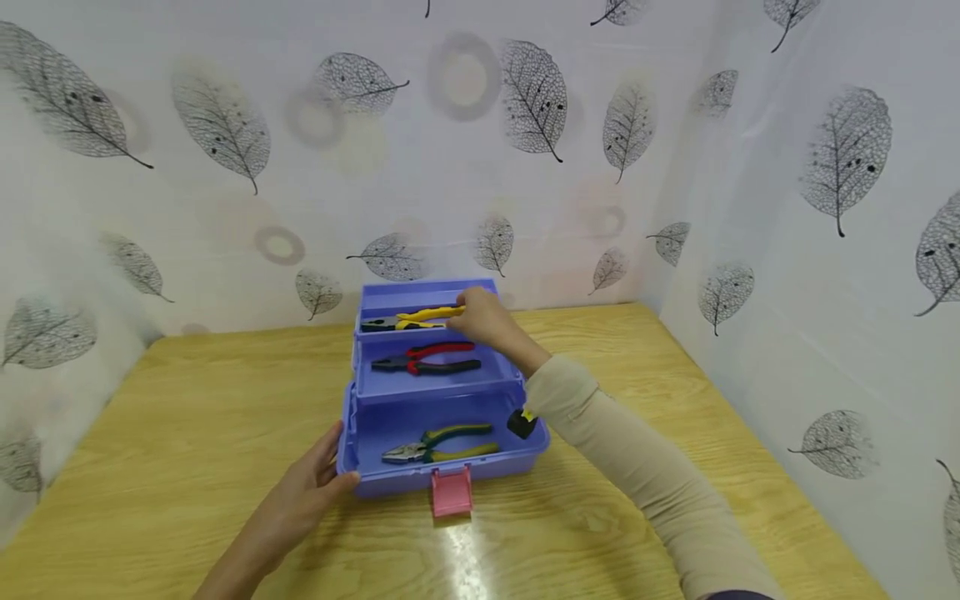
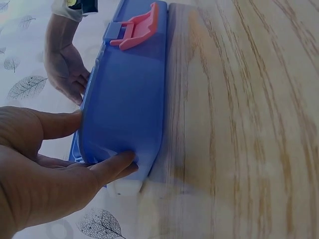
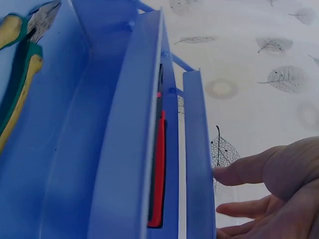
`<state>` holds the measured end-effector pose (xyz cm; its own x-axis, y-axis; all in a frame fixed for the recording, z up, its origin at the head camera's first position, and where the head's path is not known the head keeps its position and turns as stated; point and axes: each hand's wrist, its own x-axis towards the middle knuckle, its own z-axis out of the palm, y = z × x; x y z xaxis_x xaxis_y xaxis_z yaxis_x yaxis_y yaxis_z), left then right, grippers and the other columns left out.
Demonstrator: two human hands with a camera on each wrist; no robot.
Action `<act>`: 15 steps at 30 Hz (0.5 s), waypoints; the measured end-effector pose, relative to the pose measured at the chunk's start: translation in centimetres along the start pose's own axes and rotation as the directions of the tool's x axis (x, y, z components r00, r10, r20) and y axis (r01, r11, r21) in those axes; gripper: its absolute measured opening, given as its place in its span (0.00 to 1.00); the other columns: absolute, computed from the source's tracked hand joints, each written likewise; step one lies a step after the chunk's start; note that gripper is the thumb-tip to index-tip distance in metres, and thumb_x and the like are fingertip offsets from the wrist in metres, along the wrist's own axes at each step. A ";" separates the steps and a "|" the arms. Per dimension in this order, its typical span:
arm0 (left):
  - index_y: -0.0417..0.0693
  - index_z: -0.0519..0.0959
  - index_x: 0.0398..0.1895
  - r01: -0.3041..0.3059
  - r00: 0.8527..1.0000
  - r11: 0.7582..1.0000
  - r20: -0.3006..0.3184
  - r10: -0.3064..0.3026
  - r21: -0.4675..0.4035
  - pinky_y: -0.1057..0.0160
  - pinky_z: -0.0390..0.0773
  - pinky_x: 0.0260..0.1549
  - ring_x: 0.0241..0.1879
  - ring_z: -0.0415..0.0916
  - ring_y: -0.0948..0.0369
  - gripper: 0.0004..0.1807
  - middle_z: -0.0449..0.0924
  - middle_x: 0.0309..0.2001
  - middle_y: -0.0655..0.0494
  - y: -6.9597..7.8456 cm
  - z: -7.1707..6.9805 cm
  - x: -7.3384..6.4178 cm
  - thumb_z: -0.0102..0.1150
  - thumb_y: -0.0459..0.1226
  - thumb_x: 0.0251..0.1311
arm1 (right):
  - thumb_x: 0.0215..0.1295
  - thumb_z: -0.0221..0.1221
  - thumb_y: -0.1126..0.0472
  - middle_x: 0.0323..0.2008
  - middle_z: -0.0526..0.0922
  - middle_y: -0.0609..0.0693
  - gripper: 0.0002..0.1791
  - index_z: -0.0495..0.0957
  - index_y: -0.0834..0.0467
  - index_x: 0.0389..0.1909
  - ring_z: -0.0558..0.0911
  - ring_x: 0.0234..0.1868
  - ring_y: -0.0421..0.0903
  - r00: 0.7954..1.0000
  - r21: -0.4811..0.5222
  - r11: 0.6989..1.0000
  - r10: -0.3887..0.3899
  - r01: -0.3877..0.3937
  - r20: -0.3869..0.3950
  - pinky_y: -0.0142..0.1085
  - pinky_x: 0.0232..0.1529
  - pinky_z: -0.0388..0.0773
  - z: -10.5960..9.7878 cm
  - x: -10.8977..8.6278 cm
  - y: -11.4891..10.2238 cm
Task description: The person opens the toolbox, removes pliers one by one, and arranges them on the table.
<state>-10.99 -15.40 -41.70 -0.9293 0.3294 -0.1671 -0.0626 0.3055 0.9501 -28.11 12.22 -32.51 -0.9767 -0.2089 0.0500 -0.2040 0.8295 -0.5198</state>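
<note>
A blue toolbox (image 1: pixel 397 483) with stepped trays stands open on the table. My left hand (image 1: pixel 300 492) grips its front left corner, thumb on the front wall and fingers at the side. At the uppermost tray, my right hand (image 1: pixel 491 321) holds the handle ends of yellow-handled pliers (image 1: pixel 431 315), which lie along that tray. In the right wrist view the tray wall hides those pliers from sight. Pliers with red and black handles (image 1: pixel 442 367) lie in the middle tray. On the toolbox floor are pliers with green and yellow handles (image 1: pixel 465 452).
A pink latch (image 1: pixel 452 493) hangs from the toolbox front. Beneath everything is a wood-grain table (image 1: pixel 187 425). White sheeting printed with leaves (image 1: pixel 457 167) rises behind and at both sides. A small black device (image 1: pixel 521 423) sits by the right sleeve's cuff.
</note>
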 end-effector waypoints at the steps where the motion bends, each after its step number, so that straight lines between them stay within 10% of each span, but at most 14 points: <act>1: 0.34 0.37 0.82 -0.002 1.000 1.000 0.001 0.002 -0.005 0.48 0.66 0.68 0.74 0.57 0.36 0.44 0.43 0.80 0.31 0.0 0.0 0.0 0.54 0.29 0.75 | 0.63 0.67 0.61 0.48 0.86 0.61 0.19 0.83 0.69 0.52 0.81 0.43 0.52 1.000 0.003 1.000 0.007 -0.007 0.003 0.42 0.51 0.82 0.0 0.0 0.0; 15: 0.32 0.37 0.82 -0.037 0.999 0.999 0.008 0.038 -0.018 0.50 0.66 0.68 0.74 0.57 0.37 0.45 0.44 0.79 0.31 0.0 0.1 -0.1 0.54 0.29 0.74 | 0.54 0.76 0.67 0.61 0.81 0.63 0.39 0.74 0.66 0.68 0.80 0.60 0.55 0.998 0.277 0.959 0.055 -0.060 0.025 0.42 0.64 0.78 -0.2 0.5 1.4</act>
<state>-10.82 -15.39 -41.72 -0.9280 0.3479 -0.1334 -0.0344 0.2765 0.9604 -28.88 13.41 -33.04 -0.9845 -0.1755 -0.0004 -0.1183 0.6650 -0.7374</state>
